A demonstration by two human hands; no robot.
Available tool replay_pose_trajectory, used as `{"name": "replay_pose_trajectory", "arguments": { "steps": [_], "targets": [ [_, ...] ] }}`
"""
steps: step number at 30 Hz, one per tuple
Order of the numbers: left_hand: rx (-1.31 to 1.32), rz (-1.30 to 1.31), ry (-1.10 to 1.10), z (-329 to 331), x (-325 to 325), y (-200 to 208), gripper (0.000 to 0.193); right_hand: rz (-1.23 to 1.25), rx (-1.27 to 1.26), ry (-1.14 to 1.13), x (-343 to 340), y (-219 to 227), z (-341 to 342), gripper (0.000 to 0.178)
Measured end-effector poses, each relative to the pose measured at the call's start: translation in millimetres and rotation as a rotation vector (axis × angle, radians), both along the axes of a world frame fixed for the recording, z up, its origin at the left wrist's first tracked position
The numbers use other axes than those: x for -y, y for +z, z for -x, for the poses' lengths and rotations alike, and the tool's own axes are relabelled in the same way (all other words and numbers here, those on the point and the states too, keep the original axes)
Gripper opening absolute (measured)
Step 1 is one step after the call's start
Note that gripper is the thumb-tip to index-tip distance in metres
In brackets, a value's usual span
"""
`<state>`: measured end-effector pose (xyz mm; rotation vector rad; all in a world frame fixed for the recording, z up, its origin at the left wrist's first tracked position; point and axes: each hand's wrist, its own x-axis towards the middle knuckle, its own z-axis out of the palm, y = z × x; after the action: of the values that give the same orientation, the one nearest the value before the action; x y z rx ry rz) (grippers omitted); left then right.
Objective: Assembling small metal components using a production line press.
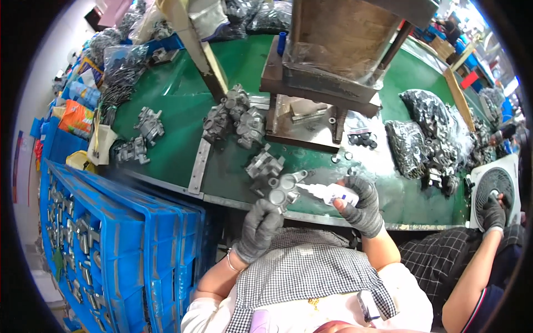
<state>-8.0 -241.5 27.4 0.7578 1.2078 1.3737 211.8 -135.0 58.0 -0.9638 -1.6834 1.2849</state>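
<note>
My left hand [261,226], in a grey glove, grips a metal casting [284,190] with round openings above the table's front edge. In my gloved right hand [363,205] is a white squeeze bottle [340,194], tilted so that its narrow nozzle points left at the casting. The nozzle's tip is close to the casting; whether they touch I cannot tell. Just behind the held part, another metal casting [265,165] lies on the green table [172,125]. A cluster of similar castings [237,117] sits farther back.
A heavy press [333,72] stands at the back. Black rings [362,139] lie in a clear bag to its right, beside bagged parts [408,147]. Blue crates [127,238] crowd the left. A co-worker's gloved hand [492,213] is at a fan [496,186] on the right.
</note>
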Motion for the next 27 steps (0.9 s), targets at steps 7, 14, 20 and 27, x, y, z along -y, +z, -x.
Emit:
{"name": "replay_pose_trajectory", "arguments": {
  "steps": [7,14,20,27],
  "targets": [
    [-0.089,0.035,-0.194,-19,-21,-29,0.013,-0.207,0.322,-0.030,-2,7,-5,0.033],
    [-0.137,-0.054,-0.205,-21,-22,-39,0.013,-0.203,0.477,-0.012,0,12,-6,0.032],
    [-0.223,-0.077,-0.202,-23,-24,-46,0.013,-0.257,0.514,0.136,5,23,4,0.030],
    [-0.044,-0.042,-0.161,-13,-14,-23,0.016,-0.229,0.183,-0.022,5,0,-3,0.031]
  ]
}}
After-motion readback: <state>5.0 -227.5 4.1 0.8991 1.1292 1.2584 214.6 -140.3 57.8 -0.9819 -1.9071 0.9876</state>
